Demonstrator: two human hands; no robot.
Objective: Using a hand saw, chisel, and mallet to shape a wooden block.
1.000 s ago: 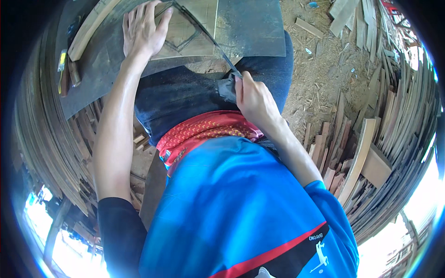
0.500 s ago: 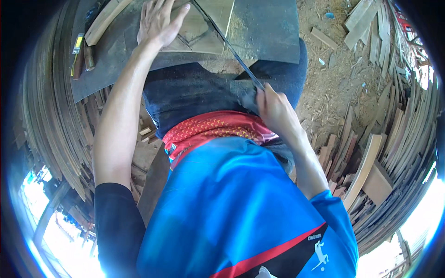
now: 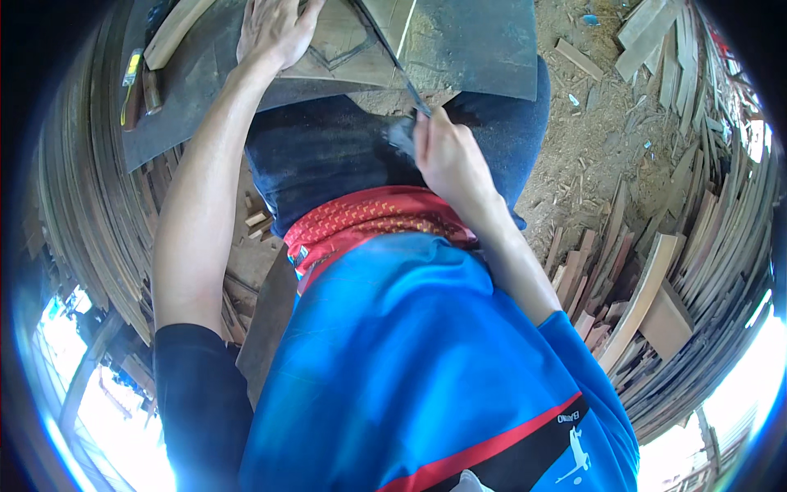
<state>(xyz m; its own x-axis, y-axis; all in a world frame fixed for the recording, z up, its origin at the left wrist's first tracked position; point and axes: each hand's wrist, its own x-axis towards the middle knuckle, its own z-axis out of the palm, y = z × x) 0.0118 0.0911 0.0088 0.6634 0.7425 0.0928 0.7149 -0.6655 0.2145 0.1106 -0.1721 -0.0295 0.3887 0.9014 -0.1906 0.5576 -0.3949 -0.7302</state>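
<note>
My left hand (image 3: 276, 31) lies flat on a thin brown wooden board (image 3: 379, 70), fingers stretched out, their tips close to the upper picture edge. My right hand (image 3: 452, 152) is closed around the near end of a long, thin, dark blade-like tool (image 3: 392, 59). From my fist the tool slants up and left across the board, and its far end is out of view. Its exact kind does not show. A grey blurred patch sits beside my right fist, above my thighs. Dark angular marks or shadows lie on the board between hand and tool.
The board rests on a dark worktop sheet (image 3: 484, 49) over my legs. At its left lie a curved wood piece (image 3: 176, 33), a yellow-marked tool (image 3: 131, 78) and a wooden handle (image 3: 152, 92). Stacked wood strips (image 3: 82, 180) flank both sides. An offcut (image 3: 579, 59) lies on the sawdust-strewn floor.
My right hand has moved up and left, pushing the tool farther across the board. My left hand stays flat on the board. The whole view has shifted slightly.
</note>
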